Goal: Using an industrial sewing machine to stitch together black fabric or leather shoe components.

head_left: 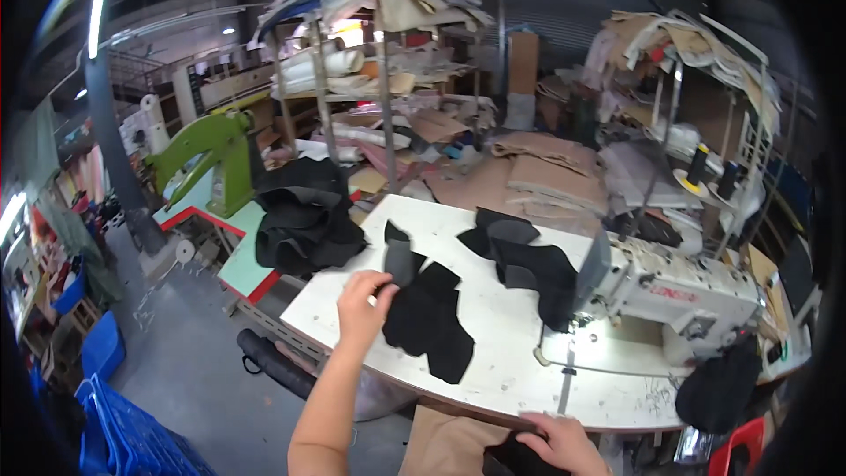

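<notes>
Black cloth lies on the white counter, toward its left edge. The left hand is at the cloth's left side, thumb and fingers curled close; I cannot tell whether they pinch it. The right hand is by the near edge, fingers over a dark piece, its grip unclear. More black pieces stretch from the far edge to the sewing machine.

One head-worn fisheye view, down and forward over the nearby white table, dark rim perhaps unclear.
</notes>
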{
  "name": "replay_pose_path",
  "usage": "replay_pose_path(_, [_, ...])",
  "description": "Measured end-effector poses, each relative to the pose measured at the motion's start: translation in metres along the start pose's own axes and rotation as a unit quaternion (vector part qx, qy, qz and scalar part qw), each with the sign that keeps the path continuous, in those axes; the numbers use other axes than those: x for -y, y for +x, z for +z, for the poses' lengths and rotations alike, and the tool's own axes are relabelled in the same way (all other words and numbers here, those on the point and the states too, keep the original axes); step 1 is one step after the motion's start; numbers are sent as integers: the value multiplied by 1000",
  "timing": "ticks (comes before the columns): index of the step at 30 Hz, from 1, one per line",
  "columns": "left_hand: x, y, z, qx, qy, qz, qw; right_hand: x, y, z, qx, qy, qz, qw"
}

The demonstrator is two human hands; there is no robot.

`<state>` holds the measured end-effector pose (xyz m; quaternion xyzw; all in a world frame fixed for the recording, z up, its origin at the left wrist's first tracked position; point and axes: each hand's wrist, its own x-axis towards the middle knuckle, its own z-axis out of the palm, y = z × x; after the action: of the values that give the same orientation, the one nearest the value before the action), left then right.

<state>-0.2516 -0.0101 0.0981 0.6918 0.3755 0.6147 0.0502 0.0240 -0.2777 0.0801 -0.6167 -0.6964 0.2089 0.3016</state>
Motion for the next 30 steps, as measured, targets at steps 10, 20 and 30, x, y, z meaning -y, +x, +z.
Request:
replay_pose_path(10, [-139,-127,56,104,-354,-165,915,-10,58,32,8,618,68,783])
replay_pose_path(20, [-130,-157,61,114,-446,-323,827,-1,39,28,-58,605,169,776])
replay_pose_path(30, [-134,-175,49,227,-336,-238,882,-17,22,34,50,657,171,732])
